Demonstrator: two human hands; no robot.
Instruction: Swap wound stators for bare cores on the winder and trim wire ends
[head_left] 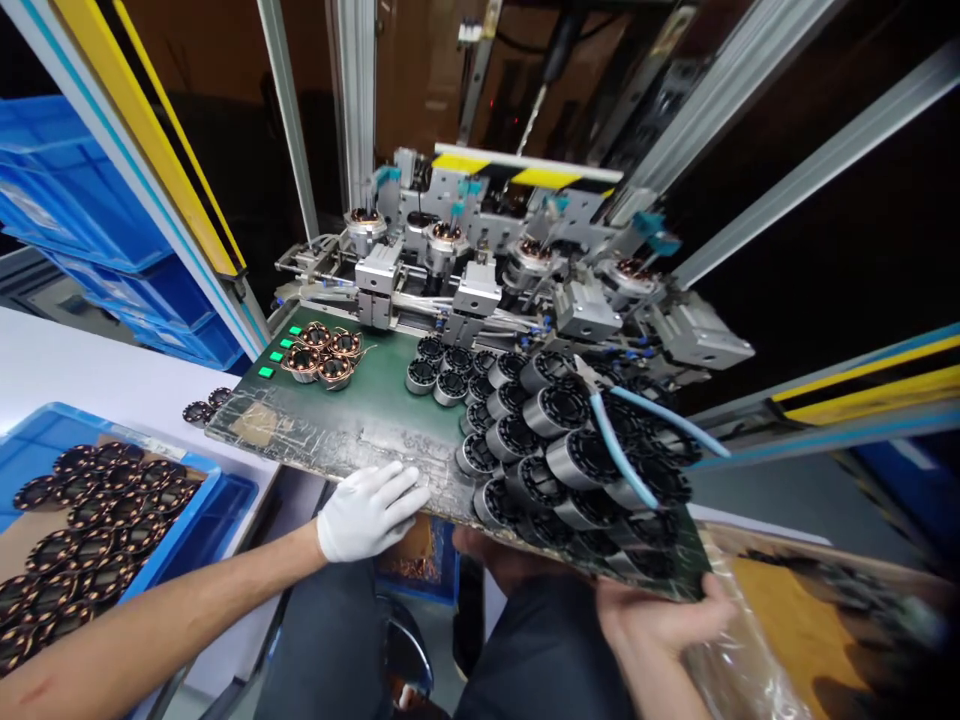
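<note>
Item: green board point(360, 405), front edge overhanging counter.
Your left hand point(367, 512), gloved: grip flat, fingers spread, pinning board edge, holding nothing.
Your right hand point(660, 620), bare: grip curled under near corner, propping it.
Black stators point(555, 440): stacked just beyond right grip, hence support.

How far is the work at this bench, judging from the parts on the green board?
Looks done: four copper-wound stators sit on the green board. In hand: the gloved left hand rests flat on the board's front edge; the bare right hand is at its right corner. Left: many unwound cores still wait stacked on the board, and more wound parts fill the blue bin.
</note>
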